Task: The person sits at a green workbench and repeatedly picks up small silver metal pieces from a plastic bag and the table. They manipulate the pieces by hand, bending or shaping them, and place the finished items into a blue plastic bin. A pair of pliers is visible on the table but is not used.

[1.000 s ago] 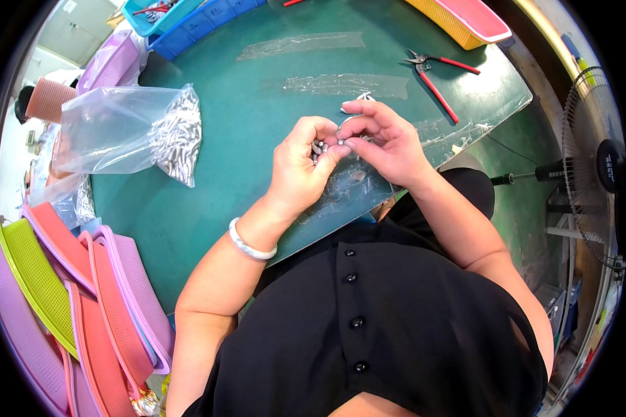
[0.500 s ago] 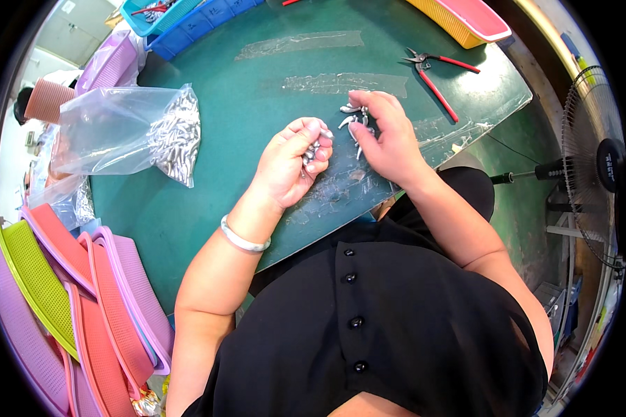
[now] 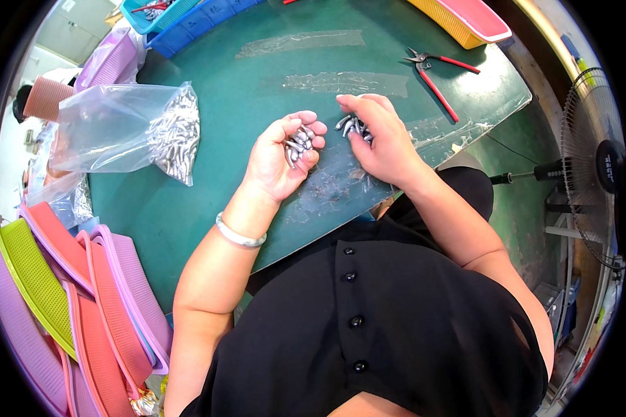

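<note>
My left hand is turned palm up with its fingers curled, and a handful of small, elongated silver metal pieces lies in it. A pale bangle circles that wrist. Just to the right, my right hand bends over the table top, thumb and fingers around several more silver pieces. Part of that bunch is hidden beneath the hand. On the left of the table lies a clear plastic bag, its right end full of similar silver pieces.
Red-handled pliers lie open at the right of the green table. Pink and yellow baskets stand at the far right, blue bins at the far left. Several stacked baskets fill the near left. A fan stands right of the table.
The left hand's fingers have loosened, showing more of the pieces in its palm, and it has shifted slightly left. Under the right hand, the scattered pieces have come closer together.
</note>
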A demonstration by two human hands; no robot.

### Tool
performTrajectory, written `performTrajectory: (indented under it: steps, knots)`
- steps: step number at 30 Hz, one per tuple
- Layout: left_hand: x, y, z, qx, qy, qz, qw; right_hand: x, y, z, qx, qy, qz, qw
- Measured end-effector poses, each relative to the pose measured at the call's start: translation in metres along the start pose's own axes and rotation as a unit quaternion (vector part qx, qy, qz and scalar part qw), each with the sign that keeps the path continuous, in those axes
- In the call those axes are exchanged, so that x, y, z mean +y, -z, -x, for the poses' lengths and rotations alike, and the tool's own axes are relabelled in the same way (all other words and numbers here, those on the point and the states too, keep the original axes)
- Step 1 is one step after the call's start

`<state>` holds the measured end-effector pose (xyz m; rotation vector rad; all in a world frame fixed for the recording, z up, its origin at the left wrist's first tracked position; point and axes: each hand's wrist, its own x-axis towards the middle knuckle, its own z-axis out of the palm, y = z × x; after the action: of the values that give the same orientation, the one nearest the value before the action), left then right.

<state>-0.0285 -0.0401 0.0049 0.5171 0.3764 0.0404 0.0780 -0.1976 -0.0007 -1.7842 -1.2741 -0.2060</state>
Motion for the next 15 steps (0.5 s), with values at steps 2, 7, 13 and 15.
performTrajectory:
  steps: [2,7,13,15]
  knots:
    - [0.000,-0.004,0.001,0.016,-0.028,-0.029,0.999,-0.002,-0.003,0.001,-0.009,-0.003,0.026,1.000]
    - [-0.001,-0.003,0.001,0.010,-0.027,-0.067,0.997,0.001,-0.003,0.002,-0.025,0.022,0.040,0.999]
    - [-0.007,-0.011,0.004,0.025,-0.023,-0.221,0.975,0.001,0.000,0.003,-0.049,0.001,-0.001,0.999]
    - [-0.011,-0.015,0.004,0.037,-0.032,-0.261,0.964,0.000,0.000,0.002,-0.031,0.008,0.004,0.999]
